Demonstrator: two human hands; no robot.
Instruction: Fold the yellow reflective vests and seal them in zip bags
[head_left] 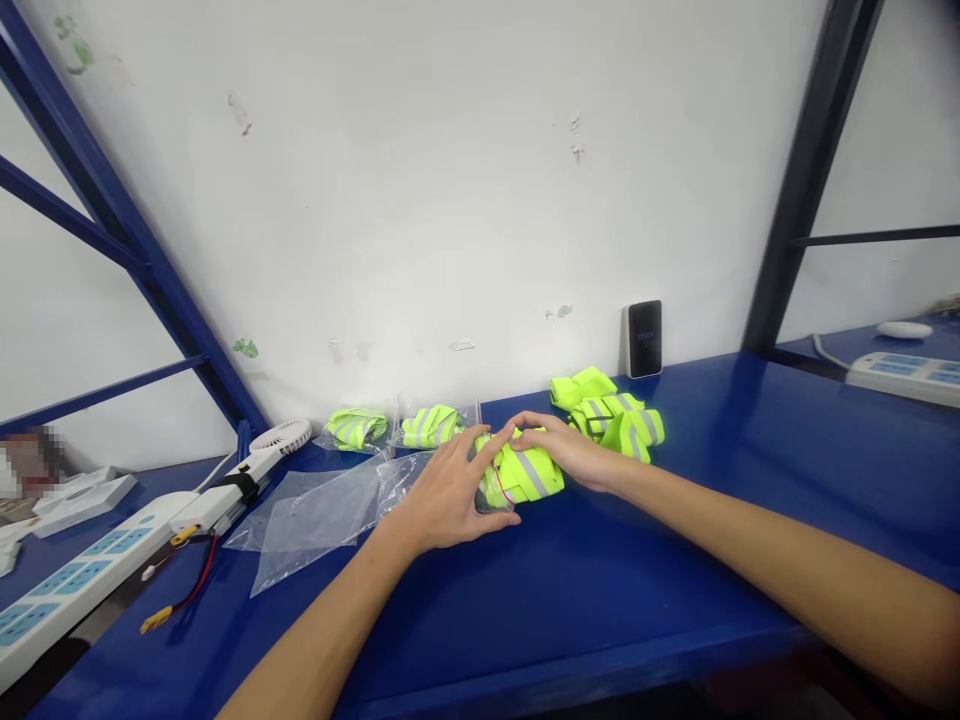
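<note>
A folded neon-yellow reflective vest in a clear bag (525,478) lies on the blue table (675,560). My left hand (450,490) rests on its left end, fingers stretched over the bag and thumb under its edge. My right hand (566,447) lies over its top right, fingers pressing down near the bag's mouth. Two bagged vests (397,428) sit at the back left. Unbagged folded vests (611,412) are piled just behind my right hand.
Empty clear plastic bags (322,515) are spread left of my hands. A white power strip (82,575), a small white fan (279,437) and red wires lie at the far left. A dark phone-like device (643,338) leans on the wall. Another power strip (904,375) sits right.
</note>
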